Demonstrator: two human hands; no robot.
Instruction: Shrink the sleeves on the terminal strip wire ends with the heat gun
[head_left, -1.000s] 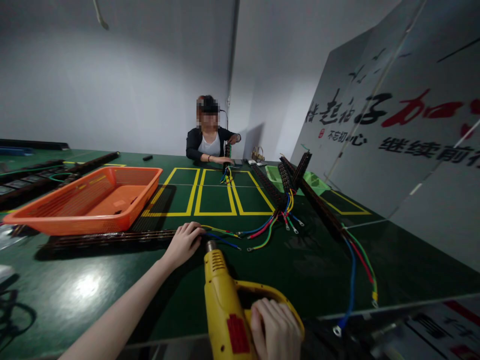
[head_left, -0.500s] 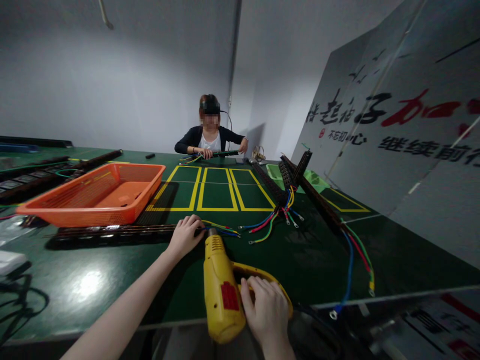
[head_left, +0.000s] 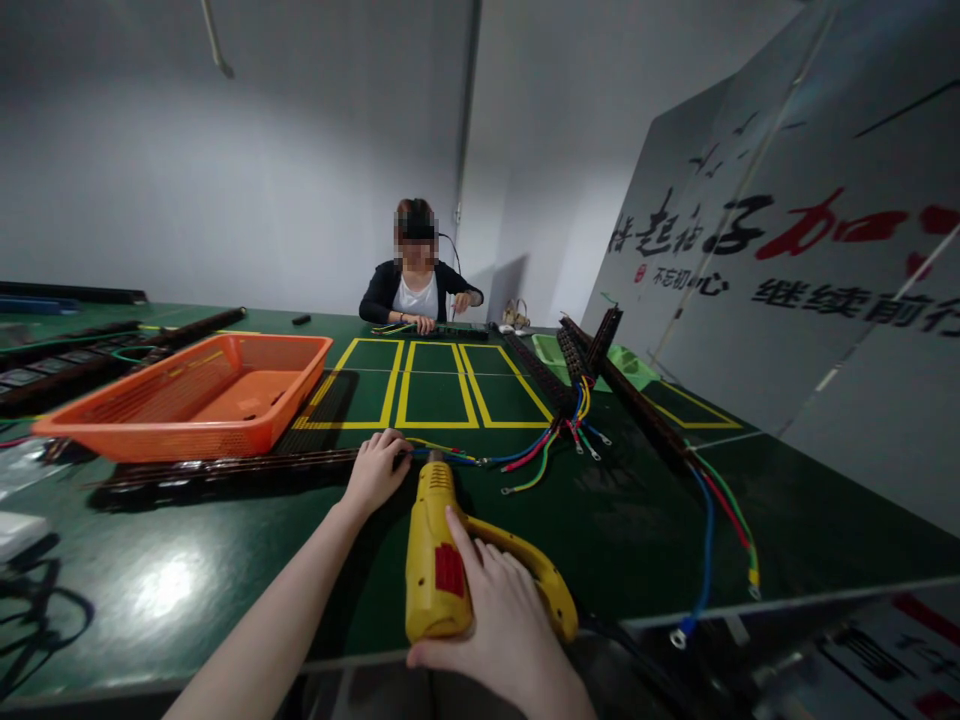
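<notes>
A yellow heat gun (head_left: 433, 560) with a red label lies at the table's front, its nozzle pointing away from me. My right hand (head_left: 502, 610) is around its body and handle, thumb on top and fingers over the handle side. My left hand (head_left: 381, 465) is closed on the right end of a long dark strip (head_left: 247, 468), where yellow, red and blue wires (head_left: 442, 452) come out just beyond the nozzle. The fingertips of my left hand are partly hidden.
An orange basket (head_left: 202, 440) stands behind the strip. More dark strips with ring-ended wires (head_left: 540, 465) lie at the right, near a green basket (head_left: 634, 366). Across the green table (head_left: 600, 540) sits a person (head_left: 415, 290) handling a strip.
My right hand has moved from the handle onto the gun's body, and the gun has shifted slightly. My left hand stays on the strip. The person opposite has lowered their strip to the table.
</notes>
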